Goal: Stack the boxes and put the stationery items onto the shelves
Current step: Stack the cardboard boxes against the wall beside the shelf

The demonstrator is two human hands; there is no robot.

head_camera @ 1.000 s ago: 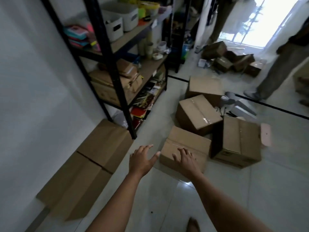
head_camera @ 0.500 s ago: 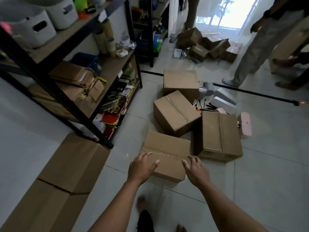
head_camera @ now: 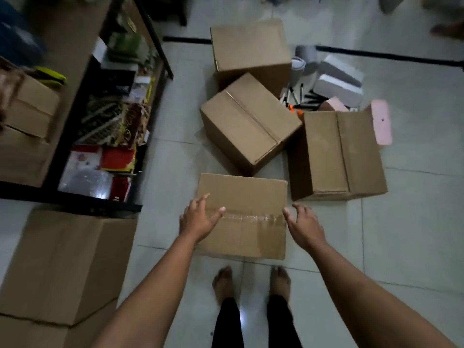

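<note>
A taped cardboard box [head_camera: 247,197] lies on the floor right in front of my feet. My left hand [head_camera: 198,218] reaches over its left edge with fingers spread, and my right hand [head_camera: 302,222] hovers at its right edge, fingers relaxed; neither grips it. Beyond it sit three more closed boxes: a tilted one [head_camera: 247,121], one to the right [head_camera: 336,154] and one farther back [head_camera: 249,47]. Pens and markers [head_camera: 300,96], white containers [head_camera: 337,89] and a pink case [head_camera: 381,123] lie scattered behind the boxes.
A black metal shelf unit [head_camera: 155,41] stands at the left, its lower shelves holding books, packets and cardboard boxes [head_camera: 27,114]. Large flat boxes [head_camera: 62,262] lie on the floor at lower left. Another person's foot [head_camera: 447,28] shows at the top right.
I have stepped up to the nearest box and the view has tilted down. Both hands have spread apart to the box's left and right edges.
</note>
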